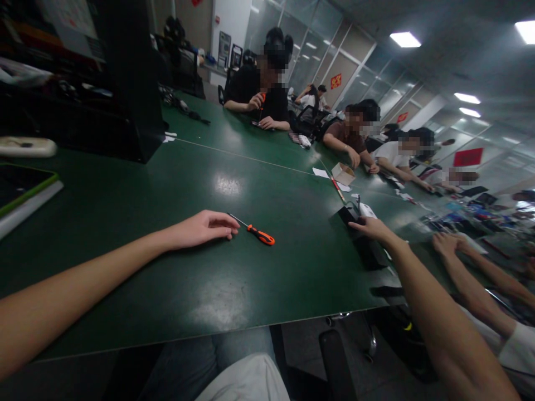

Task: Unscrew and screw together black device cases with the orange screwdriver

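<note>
My left hand [203,228] lies on the green table [234,178], fingers loosely curled, its fingertips touching the metal shaft end of a small orange-handled screwdriver [258,234] that lies flat on the table. My right hand [371,228] reaches far to the right and rests on a black device [363,245] near the table's right edge, fingers spread over its top. Whether it grips the device is unclear.
A neighbour's arm and hand [449,242] lie just right of mine. Several people sit along the far side. A small open cardboard box [343,174] and a red-handled tool [337,188] lie beyond the device. Black equipment [125,83] and a green-edged tablet [25,186] stand left.
</note>
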Demonstrator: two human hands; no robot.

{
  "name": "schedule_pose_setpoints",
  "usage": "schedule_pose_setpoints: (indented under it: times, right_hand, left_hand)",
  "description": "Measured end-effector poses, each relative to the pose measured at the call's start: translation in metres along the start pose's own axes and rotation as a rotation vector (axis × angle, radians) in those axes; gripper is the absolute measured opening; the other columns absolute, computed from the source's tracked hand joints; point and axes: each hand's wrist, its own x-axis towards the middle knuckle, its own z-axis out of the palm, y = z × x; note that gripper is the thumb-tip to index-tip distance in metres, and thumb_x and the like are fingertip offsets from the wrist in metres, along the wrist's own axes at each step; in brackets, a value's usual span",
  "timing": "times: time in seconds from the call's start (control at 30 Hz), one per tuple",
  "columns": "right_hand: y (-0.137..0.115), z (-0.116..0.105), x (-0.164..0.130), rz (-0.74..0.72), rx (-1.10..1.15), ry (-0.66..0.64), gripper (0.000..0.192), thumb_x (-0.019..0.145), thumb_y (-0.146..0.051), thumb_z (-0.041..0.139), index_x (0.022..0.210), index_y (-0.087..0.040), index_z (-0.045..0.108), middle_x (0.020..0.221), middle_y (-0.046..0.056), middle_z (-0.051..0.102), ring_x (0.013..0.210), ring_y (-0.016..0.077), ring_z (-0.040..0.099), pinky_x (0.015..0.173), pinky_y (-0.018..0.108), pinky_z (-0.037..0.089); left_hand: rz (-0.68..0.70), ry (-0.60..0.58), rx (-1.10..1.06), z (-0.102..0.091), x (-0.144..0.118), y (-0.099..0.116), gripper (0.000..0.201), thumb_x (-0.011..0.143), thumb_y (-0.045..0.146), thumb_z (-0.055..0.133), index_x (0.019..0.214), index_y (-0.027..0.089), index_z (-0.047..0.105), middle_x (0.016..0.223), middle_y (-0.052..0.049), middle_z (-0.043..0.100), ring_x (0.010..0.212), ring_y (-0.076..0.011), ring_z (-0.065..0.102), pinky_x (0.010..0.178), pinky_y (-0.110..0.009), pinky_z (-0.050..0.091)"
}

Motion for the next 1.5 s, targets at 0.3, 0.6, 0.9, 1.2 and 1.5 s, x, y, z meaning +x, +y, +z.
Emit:
schedule_pose_setpoints:
  times: [0.3,0.6,0.9,1.2,1.5]
  right_hand:
    - [-0.136,-0.029,-0.044,-0.325,0.106,0.004,0.05,0.092,-0.052,0.054,0.126,-0.018,0.066,0.103,0.012,0.076,0.082,0.0275,0.07,0.075,0.04,0.056]
    - [-0.302,0.002,-0.176,-0.96,0.235,-0.123,0.05,0.098,-0.045,0.052,0.142,-0.021,0.049,0.125,0.016,0.067,0.111,0.0323,0.064,0.094,0.053,0.055]
    - [-0.297,0.018,-0.121,-0.869,0.391,-0.085,0.043,0.103,-0.048,0.044,0.125,-0.015,0.06,0.119,0.015,0.062,0.11,0.0258,0.058,0.098,0.043,0.049]
    - [-0.305,-0.042,-0.09,-0.963,0.186,-0.174,0.026,0.098,-0.026,0.052,0.11,-0.013,0.07,0.103,0.011,0.069,0.091,0.0191,0.064,0.082,0.03,0.047]
    - [-0.311,-0.142,-0.104,-0.944,0.281,0.09,0.019,0.091,-0.034,0.062,0.083,-0.018,0.07,0.072,0.002,0.067,0.061,0.0139,0.056,0.062,0.03,0.038]
  left_hand:
    - [0.048,0.133,-0.1,0.007,0.0,-0.003,0.04,0.093,0.04,0.067,0.125,0.016,0.066,0.116,-0.012,0.073,0.098,-0.0232,0.07,0.084,-0.037,0.056]
    - [0.177,0.011,-0.27,0.005,-0.005,-0.007,0.049,0.098,0.049,0.059,0.134,0.017,0.063,0.138,-0.017,0.064,0.126,-0.0301,0.061,0.104,-0.04,0.048]
    - [0.17,-0.053,0.033,0.009,-0.008,0.006,0.049,0.087,0.037,0.075,0.132,0.02,0.064,0.135,-0.011,0.066,0.124,-0.0286,0.062,0.105,-0.038,0.048]
    - [0.101,0.032,0.417,0.022,-0.011,0.014,0.045,0.087,0.034,0.073,0.131,0.026,0.068,0.125,-0.004,0.074,0.11,-0.0248,0.07,0.095,-0.034,0.051]
    - [0.057,0.09,0.449,0.024,-0.011,0.016,0.044,0.091,0.037,0.07,0.133,0.028,0.064,0.123,-0.001,0.074,0.099,-0.0191,0.071,0.085,-0.028,0.052]
